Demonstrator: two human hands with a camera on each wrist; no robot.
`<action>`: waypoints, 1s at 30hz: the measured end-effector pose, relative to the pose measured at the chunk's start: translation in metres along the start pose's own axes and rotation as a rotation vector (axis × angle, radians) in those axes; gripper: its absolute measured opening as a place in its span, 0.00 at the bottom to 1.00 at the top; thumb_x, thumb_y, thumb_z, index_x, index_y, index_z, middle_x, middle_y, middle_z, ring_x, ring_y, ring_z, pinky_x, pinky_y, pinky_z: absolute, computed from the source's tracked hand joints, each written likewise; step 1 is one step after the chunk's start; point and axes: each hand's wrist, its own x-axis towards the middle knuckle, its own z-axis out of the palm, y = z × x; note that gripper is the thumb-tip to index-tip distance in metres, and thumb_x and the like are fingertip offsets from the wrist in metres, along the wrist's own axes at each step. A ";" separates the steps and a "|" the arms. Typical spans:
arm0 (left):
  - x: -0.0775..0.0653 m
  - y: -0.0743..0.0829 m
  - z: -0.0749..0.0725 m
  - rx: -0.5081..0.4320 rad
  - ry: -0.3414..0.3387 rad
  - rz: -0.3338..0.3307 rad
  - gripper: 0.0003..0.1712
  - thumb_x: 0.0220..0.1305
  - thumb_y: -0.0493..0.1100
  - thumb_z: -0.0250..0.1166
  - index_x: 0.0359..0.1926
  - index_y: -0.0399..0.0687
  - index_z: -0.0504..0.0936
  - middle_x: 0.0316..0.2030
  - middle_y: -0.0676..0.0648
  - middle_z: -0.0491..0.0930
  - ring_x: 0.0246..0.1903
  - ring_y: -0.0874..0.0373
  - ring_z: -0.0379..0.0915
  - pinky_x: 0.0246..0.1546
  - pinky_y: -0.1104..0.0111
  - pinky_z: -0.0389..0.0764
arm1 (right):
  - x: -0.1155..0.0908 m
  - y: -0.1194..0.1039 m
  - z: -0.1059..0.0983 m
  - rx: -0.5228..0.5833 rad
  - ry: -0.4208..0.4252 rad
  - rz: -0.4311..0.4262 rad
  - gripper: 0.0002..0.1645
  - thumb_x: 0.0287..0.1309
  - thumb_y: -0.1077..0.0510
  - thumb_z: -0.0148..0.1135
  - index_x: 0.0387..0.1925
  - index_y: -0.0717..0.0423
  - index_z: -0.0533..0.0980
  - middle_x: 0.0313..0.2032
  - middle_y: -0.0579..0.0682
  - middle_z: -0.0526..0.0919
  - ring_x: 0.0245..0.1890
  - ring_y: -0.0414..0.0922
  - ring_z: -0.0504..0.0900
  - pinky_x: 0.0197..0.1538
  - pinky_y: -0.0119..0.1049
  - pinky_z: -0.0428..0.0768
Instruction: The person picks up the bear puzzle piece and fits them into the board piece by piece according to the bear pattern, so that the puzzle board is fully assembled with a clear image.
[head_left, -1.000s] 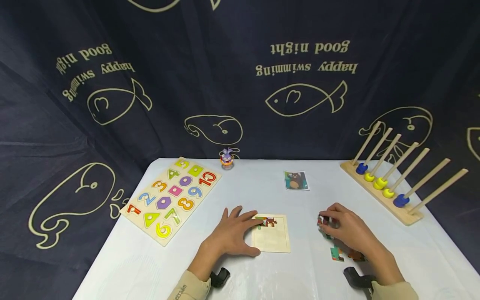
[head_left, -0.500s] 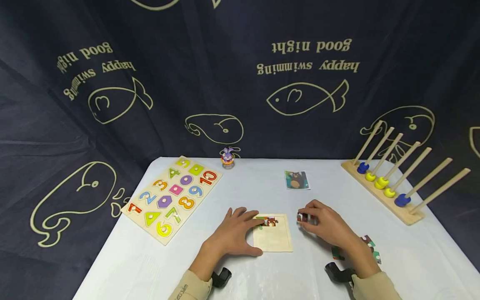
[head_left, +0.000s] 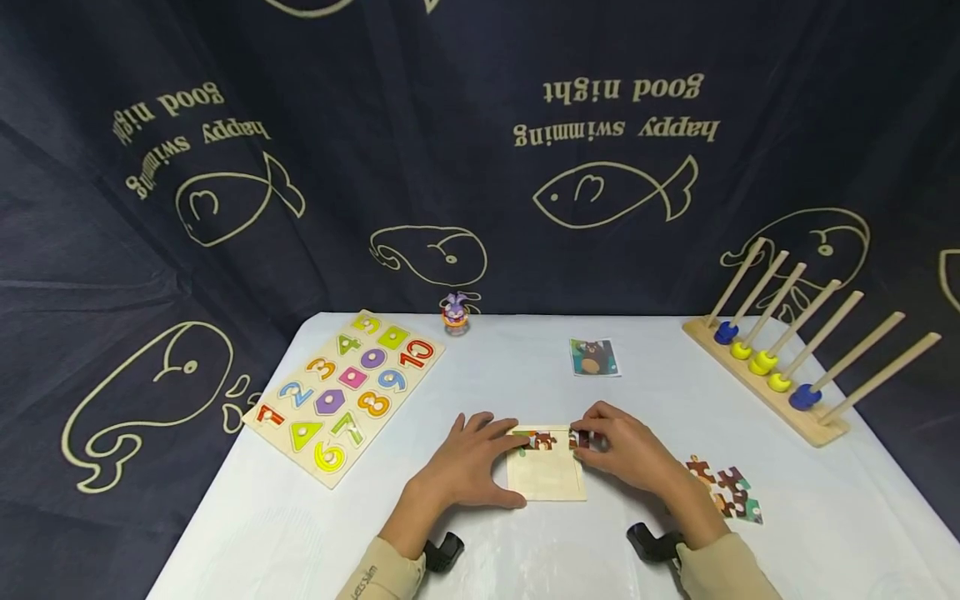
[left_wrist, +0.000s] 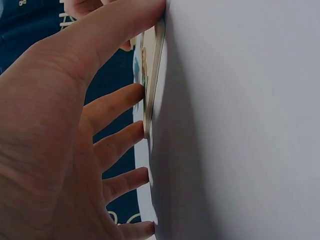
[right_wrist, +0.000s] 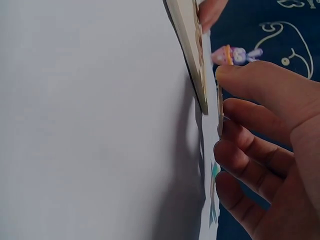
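A square wooden puzzle tray (head_left: 546,479) lies on the white table, with joined bear-picture pieces (head_left: 543,440) along its top edge. My left hand (head_left: 467,468) spreads over the tray's left side. Its index fingertip rests on the leftmost piece and its thumb touches the lower left edge. At the tray's top right corner, my right hand (head_left: 630,452) pinches a dark puzzle piece (head_left: 573,439) between thumb and fingers. In the right wrist view that piece (right_wrist: 220,107) is held on edge, slightly apart from the tray. The fingers partly cover it.
Several loose puzzle pieces (head_left: 735,492) lie right of the tray, partly behind the right forearm. A bear picture card (head_left: 595,358) lies farther back. A number board (head_left: 345,400) is at left, a peg stand with beads (head_left: 765,383) at right, and a purple figurine (head_left: 455,313) at the back.
My right hand has carried the puzzle piece leftward from the loose pieces to the tray's top right corner. The left hand has stayed in place on the tray.
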 end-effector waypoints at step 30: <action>0.001 -0.004 0.005 -0.008 -0.020 -0.011 0.51 0.40 0.81 0.63 0.67 0.72 0.68 0.69 0.56 0.61 0.67 0.46 0.53 0.61 0.35 0.49 | 0.013 -0.016 0.012 -0.086 -0.064 -0.050 0.21 0.49 0.49 0.74 0.47 0.49 0.84 0.38 0.40 0.73 0.32 0.37 0.69 0.35 0.35 0.71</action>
